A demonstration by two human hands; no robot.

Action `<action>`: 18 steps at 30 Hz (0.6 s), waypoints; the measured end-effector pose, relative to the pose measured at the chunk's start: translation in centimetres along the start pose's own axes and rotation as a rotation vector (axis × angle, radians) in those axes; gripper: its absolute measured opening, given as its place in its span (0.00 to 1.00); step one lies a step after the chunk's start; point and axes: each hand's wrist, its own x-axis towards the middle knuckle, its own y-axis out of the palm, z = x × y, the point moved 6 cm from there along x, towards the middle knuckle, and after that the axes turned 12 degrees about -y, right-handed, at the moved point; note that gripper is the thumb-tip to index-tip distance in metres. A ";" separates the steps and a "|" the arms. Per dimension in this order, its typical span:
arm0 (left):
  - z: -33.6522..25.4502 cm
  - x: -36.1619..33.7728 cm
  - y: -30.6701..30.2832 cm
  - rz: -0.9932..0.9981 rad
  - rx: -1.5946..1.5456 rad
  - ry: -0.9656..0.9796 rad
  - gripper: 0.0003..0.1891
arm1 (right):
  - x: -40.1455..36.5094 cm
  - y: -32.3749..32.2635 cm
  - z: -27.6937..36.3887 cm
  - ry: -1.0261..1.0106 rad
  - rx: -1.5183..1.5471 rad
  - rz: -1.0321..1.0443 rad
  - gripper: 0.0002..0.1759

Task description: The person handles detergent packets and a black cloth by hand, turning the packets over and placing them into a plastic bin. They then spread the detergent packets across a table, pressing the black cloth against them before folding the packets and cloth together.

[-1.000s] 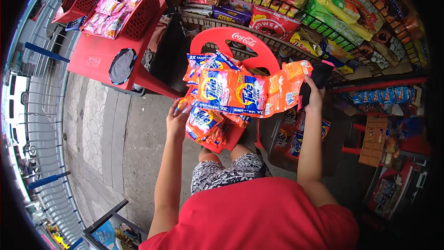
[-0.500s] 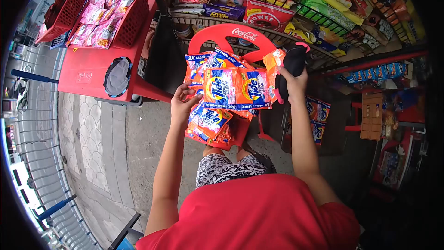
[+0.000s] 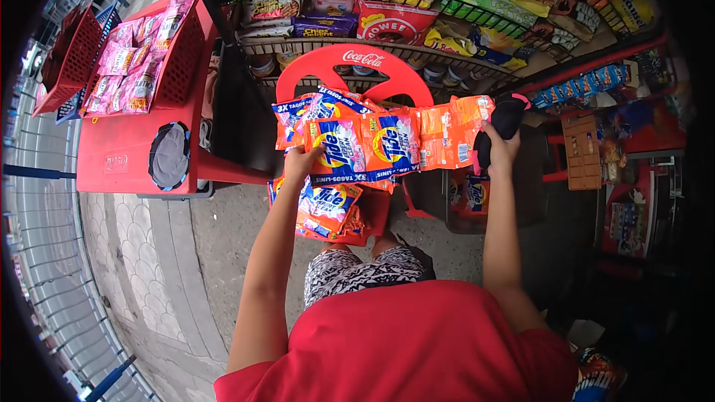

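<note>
— What is each hand doing?

— The left hand [image 3: 302, 160] is closed on the left end of a strip of Tide sachets [image 3: 372, 145], fingers curled over its lower edge. The right hand [image 3: 497, 150] is clenched at the strip's other end, and the same grip holds a black cloth thing [image 3: 508, 115] that sticks up above the fist.

— So the hands are apart?

— Well apart, with the strip stretched out flat between them at chest height.

— Where does that put the strip?

— In the air, just over the seat of a red plastic chair [image 3: 354, 67]. A pile of sachets [image 3: 324, 205] lies on the seat under it, beside the left wrist.

— And around that?

— A red worktop [image 3: 119, 156] stands to the left, carrying a red basket [image 3: 179, 59] of pink packets. Wire shelves [image 3: 417, 48] of snack bags rise behind the chair.

— Can you tell what the black thing is?

— No, only that it is dark, with a pink edge.
</note>
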 end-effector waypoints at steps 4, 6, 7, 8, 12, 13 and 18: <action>-4.1 -4.6 0.2 0.176 -0.161 0.131 0.12 | 1.1 1.5 2.5 -0.097 0.032 0.003 0.27; -4.2 -5.2 -0.7 0.134 -0.213 0.333 0.12 | 1.9 2.3 3.2 -0.131 0.046 0.020 0.26; -4.0 -5.7 -1.3 0.142 -0.322 0.342 0.12 | 2.3 2.7 4.4 -0.187 0.007 0.026 0.25; -3.9 -6.3 -2.0 0.148 -0.432 0.351 0.11 | 2.6 3.2 5.3 -0.243 -0.031 0.034 0.25; -0.4 -5.5 -5.3 0.112 -0.660 0.281 0.10 | 4.3 6.1 5.8 -0.414 -0.202 0.100 0.26; 1.0 -4.9 -5.4 0.125 -0.705 0.241 0.11 | 5.3 7.0 4.1 -0.415 -0.237 0.148 0.31; 5.5 -4.4 -4.8 0.214 -0.986 0.015 0.16 | 2.9 12.0 6.3 -0.411 -0.741 0.009 0.42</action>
